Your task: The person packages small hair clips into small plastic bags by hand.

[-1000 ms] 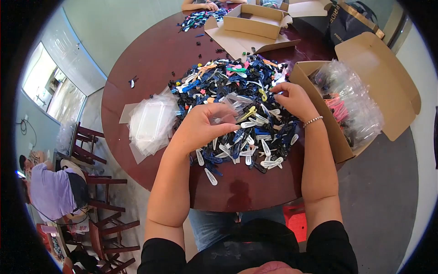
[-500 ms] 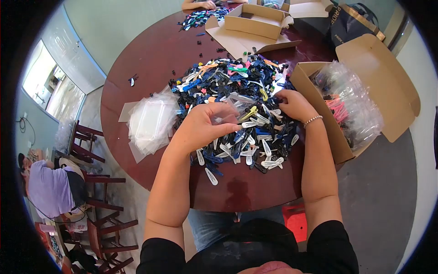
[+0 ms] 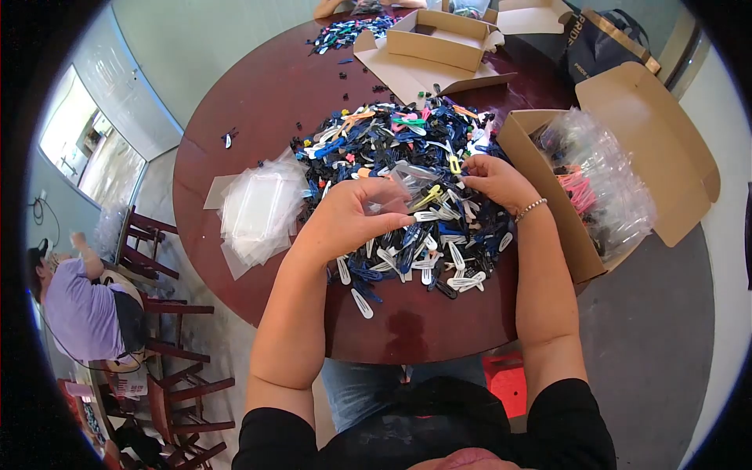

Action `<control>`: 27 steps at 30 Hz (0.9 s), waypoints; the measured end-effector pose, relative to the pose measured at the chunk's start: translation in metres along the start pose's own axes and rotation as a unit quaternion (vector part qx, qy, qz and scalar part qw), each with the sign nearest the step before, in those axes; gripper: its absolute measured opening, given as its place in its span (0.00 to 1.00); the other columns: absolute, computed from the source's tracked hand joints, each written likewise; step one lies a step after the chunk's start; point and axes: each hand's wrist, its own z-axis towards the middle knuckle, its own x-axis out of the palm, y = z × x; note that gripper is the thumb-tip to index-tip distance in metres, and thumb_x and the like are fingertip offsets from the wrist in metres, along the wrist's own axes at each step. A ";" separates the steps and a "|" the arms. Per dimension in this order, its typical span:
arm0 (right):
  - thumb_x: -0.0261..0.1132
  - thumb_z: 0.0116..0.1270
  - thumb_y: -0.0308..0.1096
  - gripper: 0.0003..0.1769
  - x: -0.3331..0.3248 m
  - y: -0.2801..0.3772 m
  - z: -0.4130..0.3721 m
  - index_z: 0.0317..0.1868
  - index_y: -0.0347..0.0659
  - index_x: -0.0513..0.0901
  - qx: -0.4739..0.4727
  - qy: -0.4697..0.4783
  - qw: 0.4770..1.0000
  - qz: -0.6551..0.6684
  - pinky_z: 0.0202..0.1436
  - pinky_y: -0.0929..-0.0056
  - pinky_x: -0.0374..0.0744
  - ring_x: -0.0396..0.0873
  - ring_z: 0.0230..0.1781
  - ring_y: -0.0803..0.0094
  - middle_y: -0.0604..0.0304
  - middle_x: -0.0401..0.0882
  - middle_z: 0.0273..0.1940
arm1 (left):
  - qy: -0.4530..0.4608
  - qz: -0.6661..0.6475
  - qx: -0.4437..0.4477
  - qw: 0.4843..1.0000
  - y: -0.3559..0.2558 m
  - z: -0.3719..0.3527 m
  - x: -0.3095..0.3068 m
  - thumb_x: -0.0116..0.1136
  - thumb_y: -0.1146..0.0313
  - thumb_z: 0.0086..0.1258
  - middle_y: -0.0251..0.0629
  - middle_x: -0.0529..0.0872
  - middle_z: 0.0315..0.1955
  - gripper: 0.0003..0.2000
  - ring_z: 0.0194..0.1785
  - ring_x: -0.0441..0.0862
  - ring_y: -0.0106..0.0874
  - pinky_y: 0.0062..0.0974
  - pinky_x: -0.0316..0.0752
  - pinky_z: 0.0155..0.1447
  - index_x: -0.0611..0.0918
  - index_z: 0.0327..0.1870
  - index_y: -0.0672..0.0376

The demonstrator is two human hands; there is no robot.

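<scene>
A large heap of snap hair clips (image 3: pixel 376 141), mostly dark blue, black and white with some bright ones, covers the middle of the round table. My left hand (image 3: pixel 356 207) is closed on a clear plastic bag (image 3: pixel 403 180) above the heap; a yellow-green clip (image 3: pixel 427 196) shows at the bag's side. At the heap's right part, my right hand (image 3: pixel 501 184) has thumb and fingers drawn together. A yellow clip (image 3: pixel 454 164) lies right by its fingertips, but what they pinch, if anything, is hard to make out.
Flat clear bags (image 3: pixel 262 207) are stacked left of the heap. An open cardboard box (image 3: pixel 548 211) of filled bags stands at the right. Another carton (image 3: pixel 435 39) and a second clip pile (image 3: pixel 352 33) are at the back, near another person's arm. A person (image 3: pixel 78 309) sits at far left.
My right hand has shifted slightly left, its fingertips coming nearer the yellow clip and the bag. My left hand stays in place with the bag. The person at far left has raised an arm.
</scene>
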 end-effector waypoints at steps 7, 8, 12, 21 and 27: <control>0.66 0.68 0.40 0.09 -0.001 0.022 -0.005 0.36 0.45 0.80 0.116 -0.081 0.980 0.140 0.28 0.80 0.71 0.70 0.30 0.83 0.72 0.73 0.30 | 0.005 0.021 0.003 1.000 -0.001 0.001 -0.003 0.72 0.69 0.57 0.29 0.84 0.33 0.14 0.38 0.78 0.19 0.21 0.74 0.43 0.84 0.43 0.61; 0.65 0.69 0.41 0.09 -0.001 0.019 -0.003 0.36 0.46 0.81 0.118 -0.074 0.967 0.213 0.28 0.81 0.71 0.70 0.30 0.83 0.72 0.73 0.30 | 0.004 0.020 0.003 1.000 0.000 0.001 -0.003 0.72 0.69 0.57 0.29 0.84 0.33 0.14 0.38 0.78 0.19 0.21 0.74 0.43 0.84 0.43 0.61; 0.60 0.72 0.42 0.08 -0.006 0.017 -0.002 0.41 0.48 0.80 0.112 -0.024 0.935 0.335 0.32 0.81 0.73 0.74 0.34 0.81 0.70 0.78 0.36 | -0.008 0.010 0.010 1.000 0.009 0.003 -0.003 0.72 0.68 0.56 0.29 0.85 0.33 0.14 0.38 0.79 0.19 0.21 0.74 0.43 0.85 0.43 0.61; 0.62 0.70 0.31 0.04 0.003 0.033 -0.009 0.43 0.45 0.80 0.081 -0.007 0.927 0.366 0.37 0.83 0.79 0.78 0.37 0.82 0.69 0.80 0.38 | -0.014 0.038 -0.026 0.999 0.004 0.004 -0.004 0.70 0.74 0.58 0.36 0.85 0.44 0.16 0.47 0.81 0.24 0.24 0.76 0.55 0.83 0.49 0.65; 0.64 0.63 0.18 0.10 0.007 0.039 -0.012 0.45 0.36 0.79 0.012 0.023 0.930 0.368 0.45 0.80 0.81 0.80 0.40 0.79 0.63 0.80 0.42 | -0.039 0.040 -0.024 0.998 0.009 0.006 -0.004 0.69 0.72 0.60 0.35 0.84 0.43 0.17 0.46 0.81 0.23 0.22 0.76 0.51 0.83 0.50 0.65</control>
